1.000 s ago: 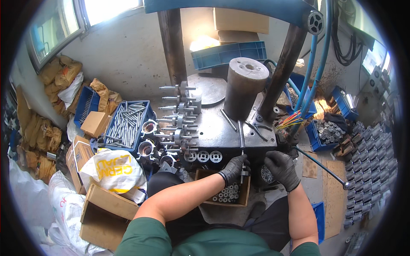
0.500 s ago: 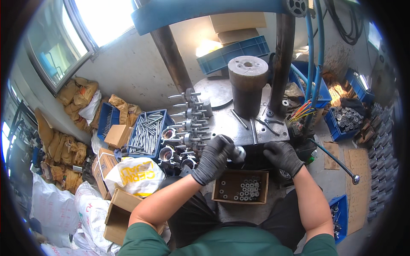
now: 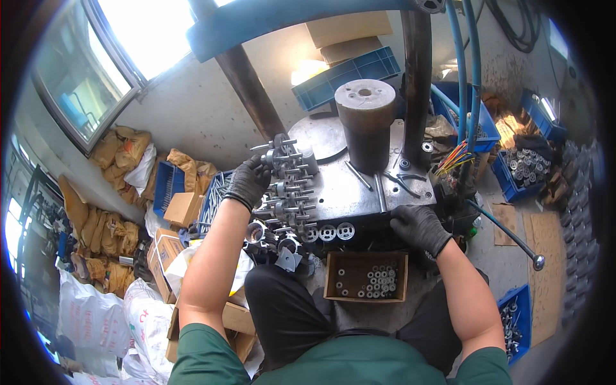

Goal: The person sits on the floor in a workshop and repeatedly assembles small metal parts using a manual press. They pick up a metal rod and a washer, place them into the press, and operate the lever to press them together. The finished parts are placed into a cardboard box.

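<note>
My left hand [image 3: 249,182], in a dark grey glove, reaches to the left side of a row of metal shafts with round discs [image 3: 282,186]. Its fingers are curled around the left end of one shaft, partly hiding it. At the front right edge of the steel press table [image 3: 333,192] rests my right hand [image 3: 420,229], gloved alike. Its fingers are bent inward, and whatever they may hold is hidden. Just behind it on the table lie pliers [image 3: 405,184] and a loose metal rod [image 3: 380,192].
A thick steel cylinder [image 3: 366,128] stands on the table, between press columns [image 3: 417,83]. Below the front edge sits a cardboard box [image 3: 333,292] with small ring parts. Spoked discs [image 3: 328,233] line that edge. A blue bin of shafts [image 3: 215,199] stands left; a ball-ended lever [image 3: 513,237] juts out right.
My left hand has moved left and away from me, from the table's front edge to the shaft row. The silver part it held no longer shows there. My right hand has barely moved.
</note>
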`<move>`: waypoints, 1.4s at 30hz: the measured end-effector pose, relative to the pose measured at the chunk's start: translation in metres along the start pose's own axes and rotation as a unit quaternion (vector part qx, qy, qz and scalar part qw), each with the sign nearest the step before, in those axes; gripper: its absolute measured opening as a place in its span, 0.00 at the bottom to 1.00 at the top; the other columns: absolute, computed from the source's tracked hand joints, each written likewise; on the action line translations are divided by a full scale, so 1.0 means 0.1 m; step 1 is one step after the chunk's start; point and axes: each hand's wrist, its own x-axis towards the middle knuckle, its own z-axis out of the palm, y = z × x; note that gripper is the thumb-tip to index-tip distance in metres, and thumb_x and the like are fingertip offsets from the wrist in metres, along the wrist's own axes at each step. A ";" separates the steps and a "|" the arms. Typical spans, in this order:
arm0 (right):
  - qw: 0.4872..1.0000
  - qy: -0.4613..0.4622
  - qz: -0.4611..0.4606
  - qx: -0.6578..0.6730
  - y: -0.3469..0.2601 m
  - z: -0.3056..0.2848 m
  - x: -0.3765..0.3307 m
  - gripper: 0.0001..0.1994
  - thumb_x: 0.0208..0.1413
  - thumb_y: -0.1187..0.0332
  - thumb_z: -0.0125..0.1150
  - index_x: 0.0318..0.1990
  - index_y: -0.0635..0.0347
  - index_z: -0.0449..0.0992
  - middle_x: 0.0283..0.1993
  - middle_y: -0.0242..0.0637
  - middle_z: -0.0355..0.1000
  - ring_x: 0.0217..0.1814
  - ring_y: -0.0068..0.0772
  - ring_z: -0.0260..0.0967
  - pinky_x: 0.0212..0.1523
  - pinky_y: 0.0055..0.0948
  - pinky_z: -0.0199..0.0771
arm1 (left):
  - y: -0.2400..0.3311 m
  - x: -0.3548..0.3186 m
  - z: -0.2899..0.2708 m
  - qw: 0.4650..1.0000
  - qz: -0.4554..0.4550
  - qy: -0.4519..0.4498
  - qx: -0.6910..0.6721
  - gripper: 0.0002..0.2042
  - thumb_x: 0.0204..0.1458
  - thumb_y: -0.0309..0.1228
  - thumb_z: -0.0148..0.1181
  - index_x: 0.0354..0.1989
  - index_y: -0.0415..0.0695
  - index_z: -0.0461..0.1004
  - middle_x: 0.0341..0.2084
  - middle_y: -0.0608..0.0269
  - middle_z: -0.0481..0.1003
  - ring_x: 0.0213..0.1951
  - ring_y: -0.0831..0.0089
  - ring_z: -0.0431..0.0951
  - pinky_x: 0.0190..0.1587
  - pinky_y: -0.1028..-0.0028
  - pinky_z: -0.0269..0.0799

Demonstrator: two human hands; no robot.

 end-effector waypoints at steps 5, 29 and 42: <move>1.000 0.000 -0.002 0.001 0.05 0.03 0.00 0.15 0.61 0.56 0.65 0.46 0.56 0.85 0.38 0.52 0.83 0.46 0.56 0.82 0.50 0.50 0.82 | -0.03 -0.23 0.11 0.999 0.028 0.035 0.003 0.06 0.65 0.28 0.61 0.44 0.38 0.78 0.35 0.61 0.81 0.35 0.69 0.82 0.34 0.75 0.83; 0.945 -0.311 -0.041 -0.090 0.36 1.19 -0.83 0.13 0.61 0.58 0.62 0.42 0.58 0.82 0.38 0.53 0.82 0.43 0.59 0.81 0.46 0.55 0.81 | -2.34 -0.17 1.12 0.476 0.358 -0.103 0.797 0.13 0.57 0.35 0.65 0.50 0.52 0.83 0.49 0.48 0.78 0.52 0.49 0.78 0.54 0.53 0.78; 0.907 -0.385 -0.106 -0.136 0.87 3.15 -0.64 0.21 0.64 0.63 0.55 0.61 0.56 0.83 0.61 0.49 0.81 0.64 0.50 0.79 0.64 0.47 0.77 | -2.18 -0.30 0.91 0.550 0.200 -0.147 0.798 0.14 0.61 0.38 0.64 0.51 0.45 0.76 0.47 0.44 0.80 0.50 0.47 0.83 0.56 0.52 0.78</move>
